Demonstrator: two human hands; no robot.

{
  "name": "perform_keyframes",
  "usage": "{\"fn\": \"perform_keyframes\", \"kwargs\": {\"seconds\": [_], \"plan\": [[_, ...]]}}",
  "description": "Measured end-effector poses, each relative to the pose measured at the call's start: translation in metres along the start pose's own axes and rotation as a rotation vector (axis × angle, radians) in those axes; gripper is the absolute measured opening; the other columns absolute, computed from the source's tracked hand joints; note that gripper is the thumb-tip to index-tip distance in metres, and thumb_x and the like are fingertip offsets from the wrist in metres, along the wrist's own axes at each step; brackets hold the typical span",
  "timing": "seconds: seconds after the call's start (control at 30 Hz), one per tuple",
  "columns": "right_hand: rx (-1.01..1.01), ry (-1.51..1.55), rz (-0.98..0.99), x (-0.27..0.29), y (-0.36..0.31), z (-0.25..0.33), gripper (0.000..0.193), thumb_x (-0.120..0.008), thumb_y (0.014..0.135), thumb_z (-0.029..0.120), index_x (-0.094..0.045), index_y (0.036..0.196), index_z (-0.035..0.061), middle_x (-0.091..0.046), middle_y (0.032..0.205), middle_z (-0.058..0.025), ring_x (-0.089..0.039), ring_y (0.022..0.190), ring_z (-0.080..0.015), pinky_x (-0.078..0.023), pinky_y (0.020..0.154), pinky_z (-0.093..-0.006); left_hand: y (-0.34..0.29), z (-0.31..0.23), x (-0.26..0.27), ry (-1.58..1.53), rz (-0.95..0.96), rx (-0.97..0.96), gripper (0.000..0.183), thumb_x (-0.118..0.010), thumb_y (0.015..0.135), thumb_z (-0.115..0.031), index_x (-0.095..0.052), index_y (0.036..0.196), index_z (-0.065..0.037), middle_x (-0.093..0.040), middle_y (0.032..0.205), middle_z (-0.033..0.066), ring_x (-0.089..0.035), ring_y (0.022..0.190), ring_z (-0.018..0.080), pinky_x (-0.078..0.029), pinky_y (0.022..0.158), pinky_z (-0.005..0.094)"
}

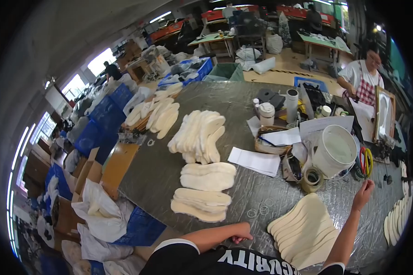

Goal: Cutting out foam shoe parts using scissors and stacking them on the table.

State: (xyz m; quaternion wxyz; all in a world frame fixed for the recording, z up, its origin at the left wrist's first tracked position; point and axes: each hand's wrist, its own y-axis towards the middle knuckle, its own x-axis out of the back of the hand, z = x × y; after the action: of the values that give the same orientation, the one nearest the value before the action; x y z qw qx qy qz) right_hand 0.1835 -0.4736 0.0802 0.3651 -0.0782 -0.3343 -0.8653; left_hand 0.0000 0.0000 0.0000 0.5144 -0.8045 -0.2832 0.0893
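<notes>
My left hand (242, 232) is curled closed at the table's near edge, with nothing showing in it. To the right, my right hand (363, 195) is raised over the table, fingertips pinched together; whatever is between them is too small to make out. Just beyond it lie scissors (368, 162) with red and yellow handles. A fanned row of cream fleece insoles (303, 224) lies between my arms. Several clear elastic bands (264, 210) are near my left hand. Farther left are a small insole stack (201, 204), another stack (208, 176) and a larger pile (199, 133).
On the dark plastic-covered table (151, 183) stand a white bucket (336, 149), a tape roll (312, 178), white paper slips (254, 161) and bottles. More insoles (399, 220) lie at the right edge. A person (365, 78) in a checked apron works across the table. White sacks (101, 213) crowd the left.
</notes>
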Motion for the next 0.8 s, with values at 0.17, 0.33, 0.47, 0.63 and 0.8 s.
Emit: {"fn": "perform_keyframes", "kwargs": {"seconds": [0.17,0.33,0.47,0.63,0.8], "plan": [[0.536,-0.171,0.217,0.027,-0.091,0.186,0.013,-0.054,0.082,-0.001,-0.054,0.095,0.0016,-0.055,0.087,-0.0138,-0.055,0.077,-0.0295,-0.045,0.071,-0.0342,-0.021,0.017,0.0,-0.1,-0.024,-0.199,0.037,-0.054,0.089,-0.032,-0.058,0.071,0.001,-0.055,0.049,0.0094,-0.056,0.042,0.0182,-0.045,0.039,0.0316],[0.852,-0.262,0.553,0.004,-0.213,0.308,0.018,-0.064,0.065,0.004,-0.058,0.082,0.0092,-0.054,0.07,-0.0074,-0.052,0.068,-0.0273,-0.039,0.059,-0.0385,-0.073,0.078,0.033,-0.93,-0.582,-0.905,0.019,-0.051,0.092,-0.018,-0.059,0.085,-0.002,-0.059,0.068,0.0036,-0.055,0.061,0.0088,-0.045,0.056,0.0247],[0.952,-0.296,0.888,-0.042,-0.299,0.362,0.011,-0.063,0.068,0.016,-0.058,0.077,0.0126,-0.052,0.068,-0.0031,-0.054,0.066,-0.0232,-0.039,0.061,-0.0371,-0.15,0.136,0.081,-0.672,-0.861,-1.006,0.014,-0.059,0.087,-0.017,-0.059,0.089,-0.003,-0.059,0.079,0.0056,-0.057,0.072,0.0127,-0.047,0.065,0.0272],[1.026,-0.281,1.045,-0.106,-0.364,0.417,0.008,-0.061,0.071,0.019,-0.058,0.075,0.0132,-0.051,0.071,-0.0016,-0.054,0.067,-0.02,-0.038,0.063,-0.0342,-0.212,0.196,0.092,0.068,-0.616,-0.873,0.03,-0.065,0.079,-0.024,-0.057,0.1,-0.003,-0.061,0.093,0.0166,-0.059,0.086,0.0322,-0.046,0.077,0.0376],[1.185,-0.104,1.14,-0.163,-0.381,0.449,0.009,-0.057,0.074,0.021,-0.057,0.078,0.0127,-0.05,0.071,-0.0015,-0.054,0.069,-0.0182,-0.038,0.063,-0.0334,-0.25,0.237,0.107,-0.174,-0.546,-0.603,0.047,-0.068,0.076,-0.025,-0.052,0.113,-0.003,-0.062,0.106,0.0174,-0.061,0.098,0.0306,-0.046,0.085,0.0364]]}}
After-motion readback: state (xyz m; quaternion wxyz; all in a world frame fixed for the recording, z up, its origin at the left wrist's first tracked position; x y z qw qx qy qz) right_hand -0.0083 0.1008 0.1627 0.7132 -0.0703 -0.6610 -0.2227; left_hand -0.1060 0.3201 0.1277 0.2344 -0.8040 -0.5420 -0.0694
